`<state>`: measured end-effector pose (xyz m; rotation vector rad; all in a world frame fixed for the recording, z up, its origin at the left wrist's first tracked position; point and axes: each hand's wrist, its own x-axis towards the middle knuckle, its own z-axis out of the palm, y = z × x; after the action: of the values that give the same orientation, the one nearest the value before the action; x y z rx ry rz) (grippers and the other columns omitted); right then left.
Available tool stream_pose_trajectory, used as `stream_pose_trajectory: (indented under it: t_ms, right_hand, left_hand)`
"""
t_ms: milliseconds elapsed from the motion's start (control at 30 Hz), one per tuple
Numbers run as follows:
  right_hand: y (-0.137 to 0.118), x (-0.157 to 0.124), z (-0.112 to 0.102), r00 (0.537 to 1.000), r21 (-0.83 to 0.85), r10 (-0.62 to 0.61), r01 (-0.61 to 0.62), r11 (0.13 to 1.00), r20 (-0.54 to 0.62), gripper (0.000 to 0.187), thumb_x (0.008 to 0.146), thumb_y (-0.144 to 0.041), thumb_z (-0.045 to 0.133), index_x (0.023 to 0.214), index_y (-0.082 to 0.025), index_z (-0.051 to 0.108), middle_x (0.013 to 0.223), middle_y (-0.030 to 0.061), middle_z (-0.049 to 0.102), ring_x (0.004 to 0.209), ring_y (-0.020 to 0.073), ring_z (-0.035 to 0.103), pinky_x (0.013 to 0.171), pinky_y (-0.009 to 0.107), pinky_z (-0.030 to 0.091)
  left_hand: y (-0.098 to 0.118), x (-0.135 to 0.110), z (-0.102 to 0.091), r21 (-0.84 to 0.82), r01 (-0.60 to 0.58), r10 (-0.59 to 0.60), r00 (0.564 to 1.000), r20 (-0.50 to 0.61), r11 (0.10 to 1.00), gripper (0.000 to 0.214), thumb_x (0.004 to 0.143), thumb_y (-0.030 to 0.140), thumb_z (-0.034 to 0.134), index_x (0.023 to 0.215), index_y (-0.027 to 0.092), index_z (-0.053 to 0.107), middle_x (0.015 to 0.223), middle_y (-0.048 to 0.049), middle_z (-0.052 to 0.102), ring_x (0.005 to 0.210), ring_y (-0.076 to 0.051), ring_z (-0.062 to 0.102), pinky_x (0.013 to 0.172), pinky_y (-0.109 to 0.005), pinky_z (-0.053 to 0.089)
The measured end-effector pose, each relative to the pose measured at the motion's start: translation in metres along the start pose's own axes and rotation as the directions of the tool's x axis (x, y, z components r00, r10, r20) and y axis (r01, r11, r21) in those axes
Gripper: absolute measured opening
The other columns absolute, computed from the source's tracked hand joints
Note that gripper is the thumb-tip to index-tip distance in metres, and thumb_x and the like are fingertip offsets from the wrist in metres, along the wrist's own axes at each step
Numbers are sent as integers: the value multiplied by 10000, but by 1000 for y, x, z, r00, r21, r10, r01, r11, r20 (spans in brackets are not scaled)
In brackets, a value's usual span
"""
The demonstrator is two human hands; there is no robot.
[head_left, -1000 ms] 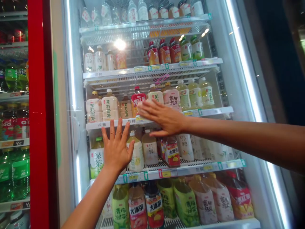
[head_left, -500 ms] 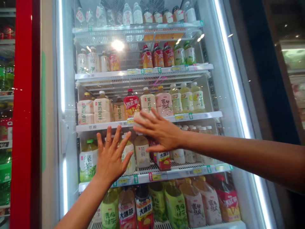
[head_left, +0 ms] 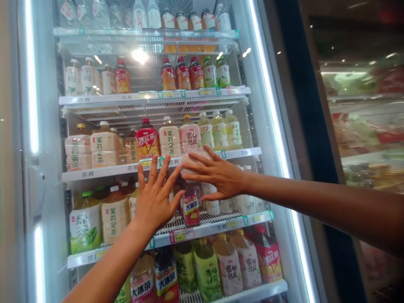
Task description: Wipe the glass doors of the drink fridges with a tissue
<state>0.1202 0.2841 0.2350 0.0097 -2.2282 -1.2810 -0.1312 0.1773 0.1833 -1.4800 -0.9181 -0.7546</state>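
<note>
both hands [head_left: 189,189] flat on glass door [head_left: 261,126], bottles [head_left: 170,141] behind

Tea bottles pack wire shelves [head_left: 151,107] w/ price tags [head_left: 178,237] on front edges: red-label bottle [head_left: 147,142] mid shelf, green-tea bottle [head_left: 85,225] lower left. Light strip [head_left: 273,113] at right; blurred chiller [head_left: 362,122] beyond.

I stood in a shop: a lit drinks fridge [head_left: 265,126] held rows of bottles [head_left: 170,141] above price tags [head_left: 179,237].
</note>
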Motion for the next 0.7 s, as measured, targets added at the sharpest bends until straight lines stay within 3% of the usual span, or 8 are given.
stream_pose_trajectory:
  t_ms: [133, 300, 433, 500, 533, 600, 633, 700]
  right_hand:
    - [3, -12, -3, 948, -44, 311, -314, 948, -71, 862, 954, -742, 431, 1661, -348, 135, 1749, 0, 115, 1617, 332, -5, 1272, 671, -71]
    - [9, -42, -7, 989, 25, 101, -104, 994, 107, 863, 921, -774, 455, 1646, -386, 193, 1736, -44, 182, 1618, 302, 71, 1297, 626, -32]
    - [30, -65, -15, 910, -53, 404, -410, 911, -91, 912, 942, -730, 467, 1664, -354, 57, 1754, -4, 55, 1613, 356, -1, 1260, 694, -57]
    - [33, -73, -18, 946, -43, 319, -321, 946, -58, 975, 922, -759, 475, 1667, -323, 22, 1754, 16, 62, 1613, 356, -1, 1266, 682, -54]
    - [34, -76, -20, 979, -24, 202, -202, 979, 0, 992, 913, -772, 476, 1668, -313, 25, 1752, 18, 94, 1615, 344, 20, 1276, 660, -50]
    - [39, -81, -24, 996, 10, 6, -7, 1000, 87, 969, 920, -766, 470, 1668, -320, 45, 1743, 6, 161, 1615, 315, 75, 1292, 623, -46]
    - [44, -82, -25, 997, -1, 5, -5, 1000, 83, 941, 934, -749, 464, 1666, -330, 48, 1742, 1, 171, 1614, 310, 94, 1294, 619, -43]
    - [53, -82, -26, 978, -69, 207, -209, 976, -27, 896, 963, -708, 452, 1665, -340, 33, 1749, 10, 134, 1611, 330, 96, 1283, 648, -32]
  left_hand:
    - [16, 12, 6, -14, 10, -10, 1000, 11, 1000, 760, 971, 522, 538, 1637, 308, 240, 1747, -58, 116, 1624, -321, -33, 1296, -629, -30]
    - [32, 17, 11, -46, -12, 13, 1000, 15, 999, 801, 965, 512, 552, 1647, 342, 169, 1746, -42, 133, 1624, -322, 36, 1296, -629, -21]
    - [37, 23, 15, -37, -16, 16, 1000, 14, 999, 806, 970, 500, 544, 1651, 347, 140, 1745, -41, 137, 1623, -323, 53, 1296, -628, -17]
    - [39, 27, 16, -38, -24, 25, 1000, 12, 999, 805, 971, 502, 541, 1651, 343, 139, 1745, -44, 137, 1624, -322, 50, 1296, -631, -13]
    - [40, 30, 16, -40, -33, 33, 999, 9, 999, 804, 970, 505, 540, 1651, 342, 143, 1744, -45, 141, 1624, -320, 48, 1297, -631, -12]
    - [43, 35, 17, -42, -50, 50, 999, 1, 998, 797, 970, 508, 540, 1649, 336, 161, 1742, -46, 157, 1625, -315, 43, 1299, -628, -9]
    - [44, 36, 18, -41, -55, 55, 998, -2, 998, 791, 970, 509, 540, 1648, 332, 174, 1741, -47, 165, 1625, -313, 39, 1300, -626, -8]
    - [45, 38, 19, -42, -57, 56, 998, -7, 998, 780, 969, 509, 543, 1644, 324, 199, 1740, -50, 172, 1625, -313, 32, 1301, -623, -10]
